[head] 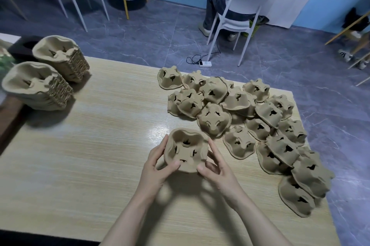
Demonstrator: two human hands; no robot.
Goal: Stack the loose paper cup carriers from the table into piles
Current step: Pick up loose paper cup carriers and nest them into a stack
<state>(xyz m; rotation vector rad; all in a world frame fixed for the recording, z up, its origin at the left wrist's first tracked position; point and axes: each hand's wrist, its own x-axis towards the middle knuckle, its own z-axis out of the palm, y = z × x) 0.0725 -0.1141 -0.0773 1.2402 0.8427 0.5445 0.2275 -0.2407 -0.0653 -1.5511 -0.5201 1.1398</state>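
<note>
Both hands grip one cup carrier [185, 150] above the table [100, 145], hollow side up: left hand [158, 162] and right hand [217, 165] curl round its rim. Loose carriers [250, 117] sprawl to the right (mostly overturned); two nested piles [50, 71] stand far left.

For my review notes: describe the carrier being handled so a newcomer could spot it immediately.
On the wooden table, look left of the loose carriers spread along its right side. The held carrier sits between the left hand and right hand. Unlike its neighbours, it shows its hollow side to the camera.
</note>
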